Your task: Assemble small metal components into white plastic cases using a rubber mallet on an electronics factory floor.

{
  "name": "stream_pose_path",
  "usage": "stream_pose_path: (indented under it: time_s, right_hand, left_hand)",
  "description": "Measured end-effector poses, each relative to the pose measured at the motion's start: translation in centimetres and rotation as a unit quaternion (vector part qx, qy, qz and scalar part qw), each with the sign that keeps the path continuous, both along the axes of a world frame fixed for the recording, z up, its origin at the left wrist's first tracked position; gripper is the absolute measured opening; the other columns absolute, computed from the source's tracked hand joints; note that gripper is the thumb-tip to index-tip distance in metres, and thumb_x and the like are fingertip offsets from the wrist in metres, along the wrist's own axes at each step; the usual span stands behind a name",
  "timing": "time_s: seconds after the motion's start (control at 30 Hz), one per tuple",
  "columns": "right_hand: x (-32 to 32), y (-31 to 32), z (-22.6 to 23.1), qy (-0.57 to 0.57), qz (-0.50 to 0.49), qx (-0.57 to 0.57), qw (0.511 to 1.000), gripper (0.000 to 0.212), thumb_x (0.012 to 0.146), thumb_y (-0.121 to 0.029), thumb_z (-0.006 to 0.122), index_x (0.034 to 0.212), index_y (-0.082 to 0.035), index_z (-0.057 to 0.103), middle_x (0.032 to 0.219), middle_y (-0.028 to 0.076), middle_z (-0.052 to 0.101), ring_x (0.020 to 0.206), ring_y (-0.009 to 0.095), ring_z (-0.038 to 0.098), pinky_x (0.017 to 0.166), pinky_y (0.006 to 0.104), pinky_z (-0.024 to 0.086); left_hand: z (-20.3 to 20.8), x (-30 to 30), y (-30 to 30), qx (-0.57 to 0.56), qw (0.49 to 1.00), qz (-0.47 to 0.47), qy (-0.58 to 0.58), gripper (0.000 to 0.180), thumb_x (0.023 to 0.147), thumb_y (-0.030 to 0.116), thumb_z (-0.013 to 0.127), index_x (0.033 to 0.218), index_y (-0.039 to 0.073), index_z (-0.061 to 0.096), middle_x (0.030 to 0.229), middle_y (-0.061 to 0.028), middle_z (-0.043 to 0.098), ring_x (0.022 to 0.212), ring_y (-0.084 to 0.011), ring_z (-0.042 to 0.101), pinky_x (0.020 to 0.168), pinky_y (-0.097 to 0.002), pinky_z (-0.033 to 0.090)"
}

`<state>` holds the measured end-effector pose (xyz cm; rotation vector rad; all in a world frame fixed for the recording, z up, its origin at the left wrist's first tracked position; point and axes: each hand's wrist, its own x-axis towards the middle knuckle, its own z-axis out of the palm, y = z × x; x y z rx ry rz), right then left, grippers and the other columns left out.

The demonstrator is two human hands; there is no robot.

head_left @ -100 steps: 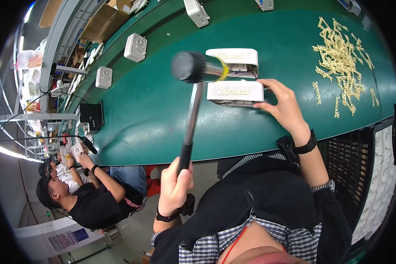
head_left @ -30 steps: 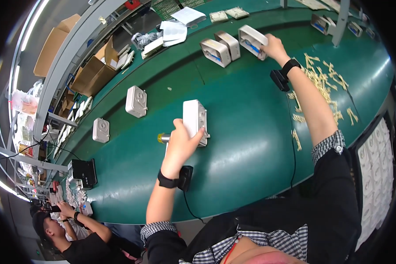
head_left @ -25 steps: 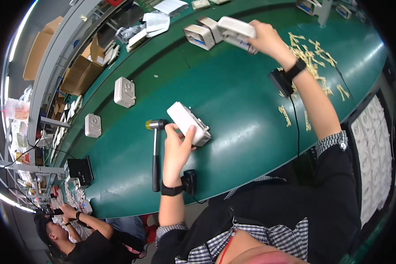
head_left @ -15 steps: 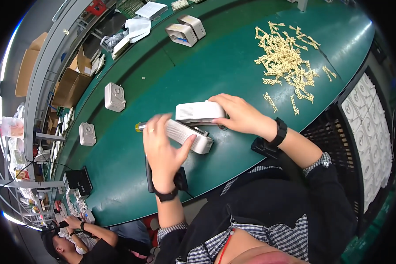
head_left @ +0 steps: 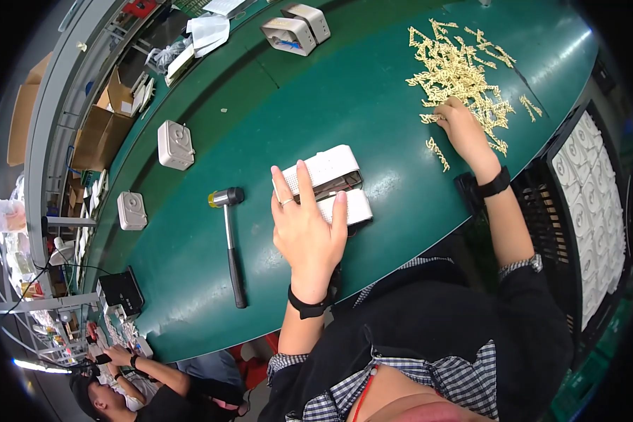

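Note:
My left hand spans two white plastic housing parts, fingers spread. Its fingers rest on the farther, slotted housing part, and its thumb lies on the nearer housing part. A dark gap with inner parts shows between the two. At the near-left edge of a heap of pale yellow, zigzag-shaped small pieces, my right hand is closed in a pinch. One pale yellow zigzag piece sticks out at its fingertips. A mallet with a yellow and black head lies left of my left hand.
Two white square units sit on the green table at the left; two white open frames stand at the back. A black crate of white parts is at the right. Another person works at the lower left.
My right hand has left the housing part and moved right to the yellow heap. My left hand has shifted right with the housing parts, uncovering the mallet.

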<state>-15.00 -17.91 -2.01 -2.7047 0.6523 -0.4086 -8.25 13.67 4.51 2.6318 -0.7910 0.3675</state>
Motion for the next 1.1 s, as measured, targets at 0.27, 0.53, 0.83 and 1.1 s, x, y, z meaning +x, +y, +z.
stream_pose_path:
  time_s: [0.27,0.53,0.83,1.1]
  right_hand:
    - [2.7,-0.1,3.0,-0.084,0.217,-0.131,0.964,0.016,0.083,-0.005,0.066,0.098,-0.001,0.062,0.097,0.009,0.059,0.092,0.028,0.060,0.076,0.0367,0.047]
    - [7.2,2.1,5.3,-0.204,0.128,0.336,0.911,0.010,0.087,-0.006,0.065,0.094,-0.001,0.060,0.088,0.006,0.068,0.080,0.009,0.062,0.071,0.0228,0.046]
    - [8.4,13.4,10.9,-0.159,0.298,0.613,0.714,0.010,0.088,-0.006,0.066,0.095,-0.001,0.061,0.089,0.009,0.069,0.077,0.007,0.062,0.065,0.0198,0.046]
    - [8.7,16.4,11.2,-0.162,0.366,0.427,0.810,0.016,0.090,-0.005,0.062,0.103,0.003,0.061,0.093,0.010,0.067,0.076,0.009,0.060,0.064,0.0226,0.045]
  left_hand:
    - [-0.1,0.2,0.4,0.007,1.000,0.009,-0.011,0.068,0.086,0.045,0.059,0.142,0.010,0.042,0.145,-0.0281,0.036,0.113,-0.0422,0.054,0.081,-0.0459,0.052]
    - [1.7,-0.7,0.7,0.024,0.998,0.025,0.060,0.073,0.085,0.049,0.060,0.142,0.007,0.042,0.145,-0.0270,0.038,0.104,-0.0402,0.061,0.081,-0.0445,0.053]
    - [6.9,4.6,3.6,-0.159,0.975,-0.155,0.018,0.052,0.085,0.021,0.069,0.131,0.002,0.053,0.139,-0.0306,0.041,0.112,-0.0414,0.057,0.084,-0.0427,0.053]
    - [5.3,7.1,1.8,-0.510,0.788,-0.205,0.278,0.019,0.087,0.009,0.067,0.102,-0.001,0.070,0.106,-0.0142,0.065,0.094,-0.0165,0.065,0.073,-0.0263,0.053]
